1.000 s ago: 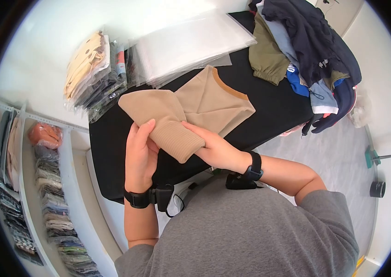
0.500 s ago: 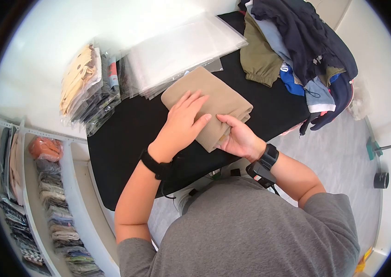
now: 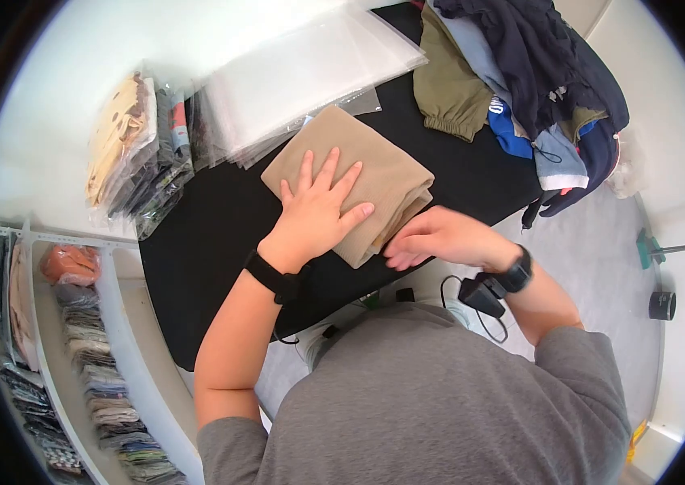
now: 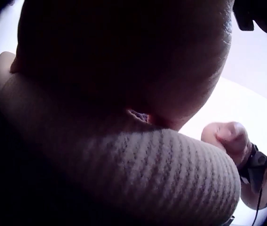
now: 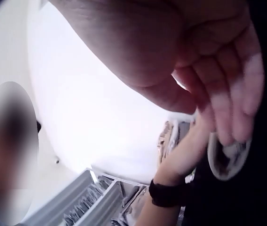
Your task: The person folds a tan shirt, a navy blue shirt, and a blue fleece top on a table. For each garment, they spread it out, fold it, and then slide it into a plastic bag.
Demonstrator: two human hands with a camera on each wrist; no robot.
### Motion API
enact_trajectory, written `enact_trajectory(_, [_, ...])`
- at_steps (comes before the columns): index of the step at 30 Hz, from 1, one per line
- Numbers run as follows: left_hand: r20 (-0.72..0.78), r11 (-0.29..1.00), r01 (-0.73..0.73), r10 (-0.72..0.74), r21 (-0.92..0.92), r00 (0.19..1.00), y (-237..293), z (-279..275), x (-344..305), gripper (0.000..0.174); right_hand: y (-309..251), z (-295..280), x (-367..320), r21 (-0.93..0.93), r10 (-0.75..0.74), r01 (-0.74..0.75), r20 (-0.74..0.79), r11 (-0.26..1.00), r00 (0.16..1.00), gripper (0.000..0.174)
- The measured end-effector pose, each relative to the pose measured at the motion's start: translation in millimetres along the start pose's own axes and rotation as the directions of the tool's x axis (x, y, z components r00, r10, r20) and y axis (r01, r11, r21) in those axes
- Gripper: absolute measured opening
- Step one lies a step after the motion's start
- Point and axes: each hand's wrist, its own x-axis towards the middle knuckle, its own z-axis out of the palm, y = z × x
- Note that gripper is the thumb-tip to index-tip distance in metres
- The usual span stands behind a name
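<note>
A tan sweatshirt (image 3: pixel 383 166), folded into a thick, roughly square bundle, lies on the black-covered table (image 3: pixel 205 267). My left hand (image 3: pixel 314 212) rests flat on top of it with the fingers spread. Close at the bundle's near right edge is my right hand (image 3: pixel 452 237), its fingers loosely bent and nothing gripped between them. Stacked fold layers show along that edge. From the left wrist, ribbed fabric (image 4: pixel 185 174) bulges below the hand. In the right wrist view the fingers (image 5: pixel 232 101) extend over a rolled end of the garment (image 5: pixel 225 162).
Clear plastic bags (image 3: pixel 302 77) lie flat at the back of the table. Bagged folded clothes (image 3: pixel 128 149) are stacked at the left back, and loose garments (image 3: pixel 520 73) are heaped at the right back. Shelves (image 3: pixel 108 364) of packed clothes stand at the left.
The sweatshirt went from partly spread, with both hands holding its ribbed part, to a compact folded bundle. My left hand now lies flat on top; my right hand has let go of the edge.
</note>
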Motion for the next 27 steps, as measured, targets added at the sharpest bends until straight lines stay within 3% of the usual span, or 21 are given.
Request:
enact_trajectory(2, [-0.009,1.0,0.004,-0.004,0.024,1.0,4,4,1,0.07,-25,4,-26,-0.349,-0.06,-0.036,-0.261,0.936,0.963,0.028])
enact_trajectory(3, [-0.023,0.998,0.006,-0.004,0.059,1.0,5,7,2,0.073,-24,5,-22,-0.346,-0.05,-0.045,-0.261,0.937,0.964,0.028])
enact_trajectory(4, [-0.02,0.999,0.006,-0.005,0.054,1.0,5,9,2,0.073,-22,7,-15,-0.712,-0.485,0.118,-0.338,0.692,0.807,0.034])
enact_trajectory(5, [-0.013,0.998,-0.003,0.004,0.064,1.0,4,10,4,0.076,-20,9,-9,-0.953,-0.832,0.104,-0.192,0.285,0.521,0.041])
enact_trajectory(6, [-0.009,0.997,-0.012,0.013,0.077,1.0,3,10,5,0.078,-11,9,-3,-0.954,-0.833,0.103,-0.191,0.283,0.519,0.041])
enact_trajectory(8, [-0.013,0.999,-0.015,0.015,0.053,1.0,4,2,3,0.074,12,7,16,-0.987,-0.707,-0.162,-0.099,-0.022,0.7,0.055])
enact_trajectory(10, [-0.009,1.0,-0.002,0.002,0.027,1.0,-8,2,-2,0.07,22,4,22,-0.987,-0.66,-0.159,-0.123,0.005,0.741,0.064])
enact_trajectory(11, [-0.118,0.939,-0.051,0.012,-0.34,0.993,-29,5,-3,0.061,22,5,22,-0.984,-0.674,-0.178,-0.129,-0.004,0.728,0.066])
enact_trajectory(12, [-0.224,0.749,-0.139,-0.013,-0.648,0.974,-40,2,-4,0.053,23,6,22,-0.98,-0.689,-0.2,-0.138,-0.009,0.711,0.067])
enact_trajectory(13, [-0.285,0.465,-0.117,-0.308,-0.878,0.908,-44,2,-10,0.043,24,6,22,-0.981,-0.694,-0.196,-0.134,-0.011,0.708,0.067])
enact_trajectory(14, [-0.317,0.4,-0.093,-0.541,-0.912,0.779,-48,3,-17,0.038,26,7,22,-0.979,-0.703,-0.203,-0.143,-0.002,0.696,0.068])
enact_trajectory(16, [-0.004,-0.092,-0.108,-0.741,-0.99,0.671,-53,7,-28,0.031,26,8,23,-0.978,-0.715,-0.211,-0.15,0.003,0.683,0.069])
enact_trajectory(18, [0.212,-0.408,-0.015,-0.507,-0.913,0.836,-51,6,-34,0.028,27,10,23,-0.977,-0.723,-0.212,-0.148,0.002,0.675,0.068])
enact_trajectory(22, [0.227,-0.376,0.078,-0.37,-0.923,0.901,-40,3,-24,0.03,22,27,19,-0.968,-0.723,-0.246,-0.204,0.048,0.66,0.07])
enact_trajectory(24, [0.241,-0.364,0.088,-0.399,-0.927,0.885,-41,8,-20,0.029,14,32,12,-0.975,-0.846,-0.219,-0.149,0.039,0.511,0.059])
enact_trajectory(25, [0.235,-0.34,0.085,-0.43,-0.937,0.872,-42,10,-19,0.029,18,29,12,-0.974,-0.841,-0.221,-0.155,0.043,0.518,0.059])
enact_trajectory(27, [0.243,-0.334,0.095,-0.434,-0.938,0.867,-42,11,-19,0.03,30,22,15,-0.999,-0.879,0.027,0.035,-0.026,0.475,0.041])
